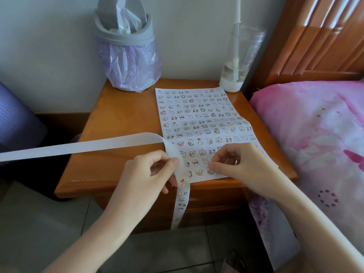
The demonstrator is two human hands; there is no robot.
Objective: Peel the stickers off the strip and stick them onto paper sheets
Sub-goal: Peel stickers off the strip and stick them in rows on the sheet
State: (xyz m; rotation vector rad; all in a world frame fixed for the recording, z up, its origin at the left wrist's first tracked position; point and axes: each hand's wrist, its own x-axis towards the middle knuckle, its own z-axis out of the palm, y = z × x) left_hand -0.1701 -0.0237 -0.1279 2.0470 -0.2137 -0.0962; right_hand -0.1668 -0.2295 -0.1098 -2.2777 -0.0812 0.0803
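A wooden tabletop (122, 123) carries a grey swing-lid bin (126, 46) lined with a purple bag, with clear plastic poking out of its top. Beside it lies the paper sheet (197, 119), covered in rows of stickers. A clear jar (239, 56) holds a little liquid and a white stick. The left hand (145, 174) pinches the strip (88, 145); its bare end trails left and its stickered end hangs over the front edge. The right hand (242, 164), fingers curled, touches the sheet's near rows; whether it holds a sticker, I cannot tell.

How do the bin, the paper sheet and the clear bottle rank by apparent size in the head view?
1. paper sheet
2. bin
3. clear bottle
The sheet lies nearer the camera, which flatters it.
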